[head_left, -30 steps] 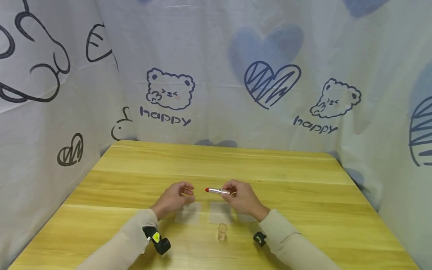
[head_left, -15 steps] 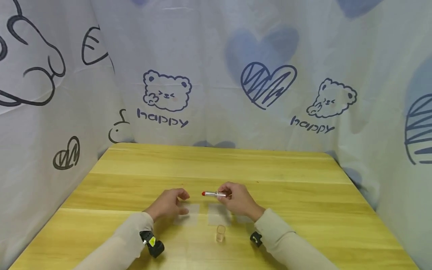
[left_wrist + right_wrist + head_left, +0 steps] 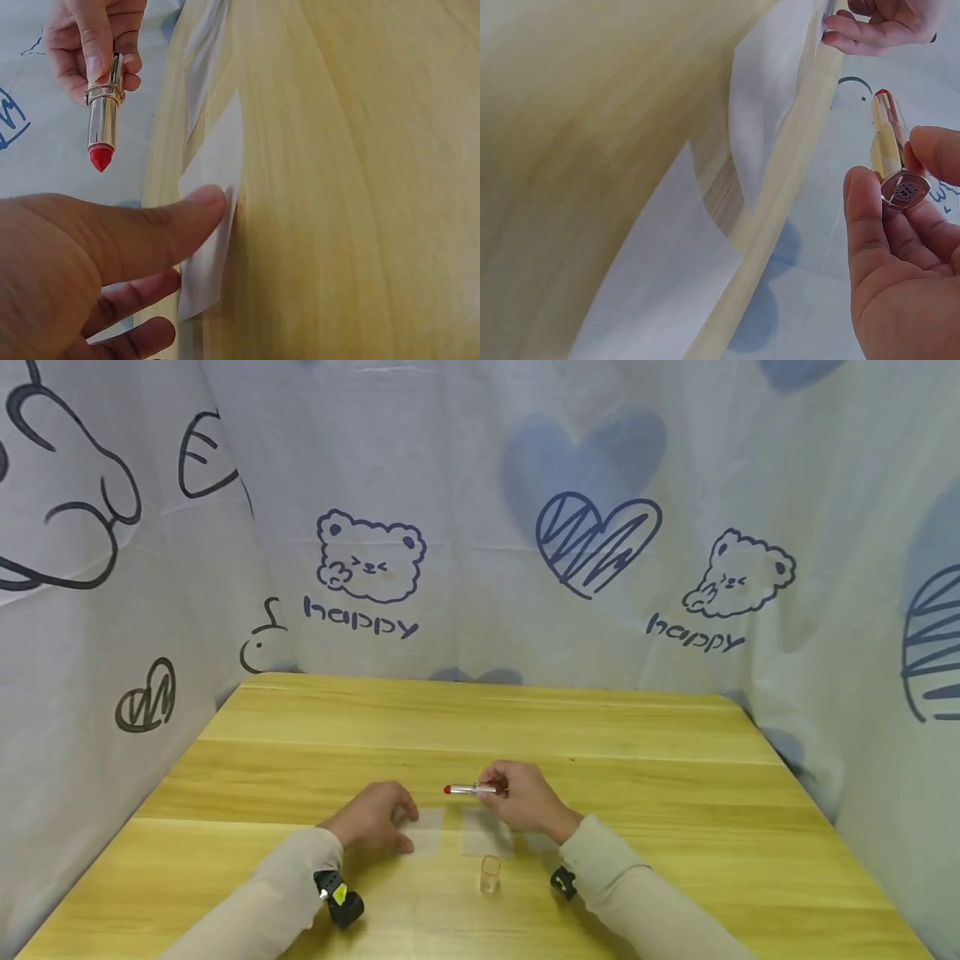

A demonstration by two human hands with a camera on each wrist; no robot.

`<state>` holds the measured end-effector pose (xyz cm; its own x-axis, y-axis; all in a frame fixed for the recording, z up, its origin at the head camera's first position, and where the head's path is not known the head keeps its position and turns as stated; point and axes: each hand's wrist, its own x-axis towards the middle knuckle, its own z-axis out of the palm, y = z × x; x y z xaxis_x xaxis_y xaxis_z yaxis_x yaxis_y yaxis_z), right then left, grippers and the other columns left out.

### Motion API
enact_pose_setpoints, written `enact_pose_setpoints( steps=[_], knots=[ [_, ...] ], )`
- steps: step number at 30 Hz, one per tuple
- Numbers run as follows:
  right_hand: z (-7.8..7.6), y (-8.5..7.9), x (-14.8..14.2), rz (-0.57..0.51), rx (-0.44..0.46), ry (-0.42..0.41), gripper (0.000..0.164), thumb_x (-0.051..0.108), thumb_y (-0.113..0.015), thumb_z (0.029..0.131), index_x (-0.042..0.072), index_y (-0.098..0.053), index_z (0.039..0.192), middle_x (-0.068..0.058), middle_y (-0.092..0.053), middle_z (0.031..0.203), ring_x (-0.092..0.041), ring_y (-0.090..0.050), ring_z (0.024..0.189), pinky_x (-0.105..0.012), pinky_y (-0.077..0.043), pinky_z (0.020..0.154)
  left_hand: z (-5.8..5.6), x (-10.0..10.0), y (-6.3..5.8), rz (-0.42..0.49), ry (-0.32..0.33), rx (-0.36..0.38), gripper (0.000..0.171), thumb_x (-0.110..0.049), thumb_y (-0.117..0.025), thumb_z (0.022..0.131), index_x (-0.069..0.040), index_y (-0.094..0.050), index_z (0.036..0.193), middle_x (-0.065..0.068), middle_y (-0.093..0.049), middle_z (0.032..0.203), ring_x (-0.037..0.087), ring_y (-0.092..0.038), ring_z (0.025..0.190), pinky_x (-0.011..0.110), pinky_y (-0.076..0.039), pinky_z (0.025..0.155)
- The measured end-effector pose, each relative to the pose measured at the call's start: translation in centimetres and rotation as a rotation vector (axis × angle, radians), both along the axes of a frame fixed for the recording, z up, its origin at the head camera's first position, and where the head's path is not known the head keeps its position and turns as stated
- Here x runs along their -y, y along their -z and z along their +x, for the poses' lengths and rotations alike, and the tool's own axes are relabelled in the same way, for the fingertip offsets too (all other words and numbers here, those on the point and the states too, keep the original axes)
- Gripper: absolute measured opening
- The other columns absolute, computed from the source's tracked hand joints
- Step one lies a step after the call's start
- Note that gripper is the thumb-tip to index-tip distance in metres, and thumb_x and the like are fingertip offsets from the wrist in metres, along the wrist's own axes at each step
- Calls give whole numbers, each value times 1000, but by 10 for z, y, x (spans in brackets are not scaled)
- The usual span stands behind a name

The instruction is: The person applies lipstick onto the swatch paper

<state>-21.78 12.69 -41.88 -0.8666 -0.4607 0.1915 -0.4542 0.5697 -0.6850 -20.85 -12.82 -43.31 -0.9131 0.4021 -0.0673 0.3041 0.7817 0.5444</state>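
Observation:
My right hand (image 3: 525, 795) pinches a lipstick (image 3: 471, 789) between thumb and fingers above the table. Its bare red tip points left, towards my other hand, and its silver barrel shines in the left wrist view. Over the leftmost white paper square (image 3: 429, 833) hovers my left hand (image 3: 372, 817), thumb and fingers spread apart and holding nothing. Its thumb overlaps that paper in the left wrist view; whether it touches cannot be told. A middle paper square (image 3: 480, 839) lies below the lipstick. The right hand and sleeve partly cover a third paper square (image 3: 538, 842).
A clear, pinkish cap (image 3: 490, 875) stands on the wooden table (image 3: 637, 877) in front of the middle paper. White cloth (image 3: 480, 468) with drawn bears and hearts hangs behind and at both sides. A black wrist camera (image 3: 341, 902) sits at the left cuff.
My left hand has shifted left and down to the leftmost paper, its fingers spreading apart. The right hand with the lipstick has moved slightly left. Papers and cap stay put.

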Motion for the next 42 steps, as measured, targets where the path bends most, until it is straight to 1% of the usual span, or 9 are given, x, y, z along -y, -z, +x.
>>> enact_pose_setpoints(
  steps=[7, 14, 21, 26, 28, 31, 35, 38, 42],
  knots=[
    [-2, 1, 3, 9, 5, -12, 8, 7, -67, 91, 2, -66, 97, 1, -63, 83, -11, -56, 73, -26, -48, 64, -3, -1, 3, -26, 22, -53, 31, -9, -89, 66, -7, -72, 92, 5, -64, 100, 29, -57, 101, 46, -44, 94],
    [-5, 3, 3, 42, 32, -12, 10, 10, -65, 93, 4, -66, 100, 2, -61, 84, -11, -55, 73, -27, -48, 64, -7, -3, 3, -45, 74, -121, 30, -10, -87, 69, -4, -73, 94, 8, -65, 100, 32, -58, 103, 46, -43, 95],
    [-8, 5, 5, 77, 28, -12, 9, 10, -64, 93, 4, -66, 100, 2, -60, 85, -12, -53, 74, -28, -47, 64, -12, -7, 4, -63, 94, -129, 31, -11, -85, 73, -2, -73, 99, 8, -67, 100, 30, -58, 103, 45, -44, 95],
    [-11, 7, 8, 93, 46, 10, 9, 11, -66, 93, 5, -66, 100, 2, -60, 84, -11, -53, 72, -27, -46, 63, -16, -8, 6, -66, 105, -146, 31, -13, -84, 75, -1, -73, 102, 8, -68, 101, 29, -59, 102, 45, -45, 93],
    [-12, 8, 10, 98, 51, 18, 10, 12, -66, 93, 6, -66, 100, 3, -60, 84, -11, -53, 73, -27, -46, 63, -18, -8, 5, -67, 105, -138, 31, -13, -84, 76, -1, -73, 102, 8, -68, 101, 30, -59, 102, 45, -45, 94],
    [-13, 7, 13, 102, 47, 23, 10, 13, -65, 93, 7, -66, 101, 3, -61, 86, -11, -54, 75, -28, -47, 65, -17, -10, -1, -82, 107, -107, 31, -13, -83, 77, -2, -73, 104, 9, -68, 104, 31, -58, 105, 45, -44, 95],
    [-12, 5, 16, 104, 34, 6, 11, 10, -64, 93, 6, -66, 103, 1, -61, 88, -11, -54, 75, -28, -47, 66, -17, -11, -8, -101, 95, -62, 33, -14, -83, 78, -2, -72, 106, 9, -67, 105, 29, -59, 104, 44, -46, 92],
    [-12, 3, 18, 102, 18, -4, 11, 8, -64, 93, 4, -66, 103, 0, -61, 88, -11, -53, 73, -28, -47, 65, -18, -9, -8, -105, 91, -66, 34, -13, -83, 77, -1, -71, 106, 8, -66, 103, 26, -59, 98, 43, -47, 87],
    [-13, 5, 21, 117, 0, -20, 11, 8, -65, 92, 4, -67, 102, -2, -63, 90, -10, -54, 74, -27, -48, 66, -18, -6, -6, -116, 82, -57, 34, -13, -84, 75, -2, -71, 104, 6, -65, 99, 24, -58, 94, 42, -47, 86]
  ],
)
